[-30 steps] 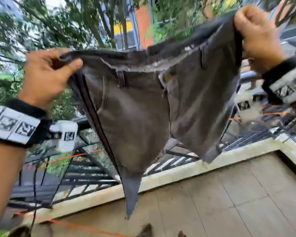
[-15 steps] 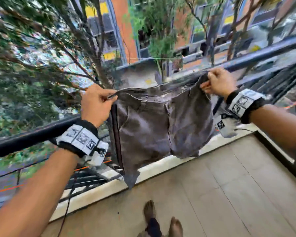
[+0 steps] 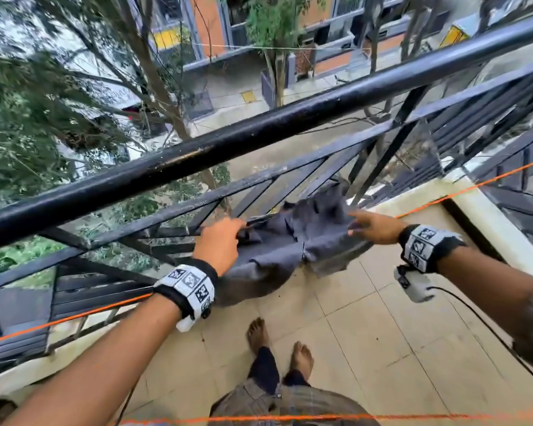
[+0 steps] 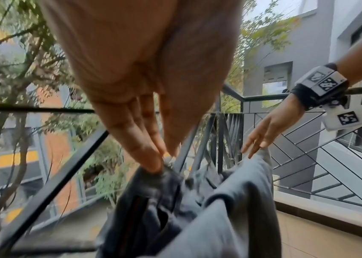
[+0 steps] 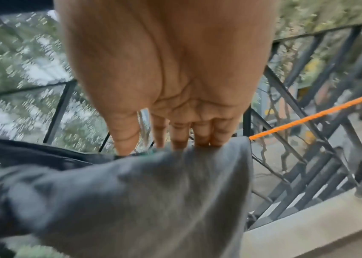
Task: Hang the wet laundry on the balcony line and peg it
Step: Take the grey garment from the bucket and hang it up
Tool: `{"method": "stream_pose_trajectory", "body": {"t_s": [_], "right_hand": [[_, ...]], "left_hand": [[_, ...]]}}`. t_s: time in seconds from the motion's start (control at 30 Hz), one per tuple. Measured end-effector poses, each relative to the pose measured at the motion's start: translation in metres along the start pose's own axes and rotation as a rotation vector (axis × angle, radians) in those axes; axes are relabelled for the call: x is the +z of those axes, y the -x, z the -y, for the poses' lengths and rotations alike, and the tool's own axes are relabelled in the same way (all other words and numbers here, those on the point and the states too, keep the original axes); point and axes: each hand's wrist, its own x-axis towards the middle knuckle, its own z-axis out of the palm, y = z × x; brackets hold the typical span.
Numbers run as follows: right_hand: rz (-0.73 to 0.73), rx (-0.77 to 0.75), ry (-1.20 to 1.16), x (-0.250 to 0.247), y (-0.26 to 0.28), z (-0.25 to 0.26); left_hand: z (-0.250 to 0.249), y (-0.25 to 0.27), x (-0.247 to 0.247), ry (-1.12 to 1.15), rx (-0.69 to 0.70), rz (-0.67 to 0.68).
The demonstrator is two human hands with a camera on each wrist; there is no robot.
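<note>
A pair of wet grey shorts (image 3: 290, 250) lies folded over the orange line (image 3: 474, 187) that runs along the inside of the railing. My left hand (image 3: 220, 244) is at the left end of the shorts. In the left wrist view its straight fingers and thumb (image 4: 162, 157) pinch the dark waistband (image 4: 153, 176), which rises to a peak there. My right hand (image 3: 373, 227) is at the right end, its straight fingertips (image 5: 197, 139) resting on the fold of the shorts (image 5: 153, 200) beside the line (image 5: 308, 118). No pegs are in view.
The black balcony railing (image 3: 259, 133) crosses just beyond the line, with a street and trees far below. A pale ledge (image 3: 490, 210) runs under it. A second orange line (image 3: 290, 418) crosses close to my body. My bare feet (image 3: 259, 333) stand on the tiled floor (image 3: 382, 333).
Both hands have come down from holding the shorts spread up high and laid them over the orange line. The right hand has released its grip and now only touches the cloth.
</note>
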Motion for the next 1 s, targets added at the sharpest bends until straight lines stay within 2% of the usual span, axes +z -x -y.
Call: {"method": "stream_pose_trajectory", "body": {"t_s": [0.07,0.1,0.17,0.2,0.3,0.33,0.37,0.47,0.53,0.6,0.7,0.83,0.9,1.0], "right_hand": [[0.003,-0.008,0.246,0.013,0.006,-0.004],[-0.005,-0.007,0.253,0.019,0.009,-0.004],[-0.089,-0.020,0.114,0.026,0.014,-0.007],[-0.197,-0.041,-0.003,0.028,0.018,-0.010],[-0.657,-0.055,-0.256,0.037,0.032,-0.021],[-0.749,-0.026,-0.340,0.042,0.036,-0.027],[-0.783,0.047,-0.443,0.048,0.038,-0.035],[-0.666,0.300,-0.862,0.066,0.039,-0.052],[-0.553,0.387,-1.031,0.075,0.035,-0.052],[-0.469,0.413,-1.115,0.078,0.028,-0.044],[-0.412,0.367,-1.124,0.075,0.016,-0.030],[-0.360,0.332,-0.988,0.071,-0.002,-0.027],[-0.405,0.358,-1.000,0.071,-0.009,-0.034],[-0.498,0.383,-1.050,0.067,-0.013,-0.044]], "left_hand": [[0.012,0.008,0.015,-0.059,-0.022,0.148],[0.020,0.015,0.020,-0.073,-0.028,0.182],[0.037,0.033,0.025,-0.037,-0.034,0.197],[0.047,0.043,0.027,-0.005,-0.028,0.219],[0.084,0.072,0.036,0.098,-0.053,0.326],[0.095,0.082,0.039,0.111,-0.070,0.378],[0.106,0.091,0.043,0.119,-0.097,0.421],[0.125,0.106,0.056,0.188,-0.215,0.461],[0.128,0.107,0.065,0.276,-0.300,0.435],[0.120,0.103,0.071,0.414,-0.364,0.393],[0.113,0.089,0.082,0.628,-0.393,0.324],[0.111,0.071,0.101,0.789,-0.459,0.190],[0.101,0.066,0.103,0.825,-0.535,0.138],[0.093,0.065,0.111,0.852,-0.533,0.157]]}}
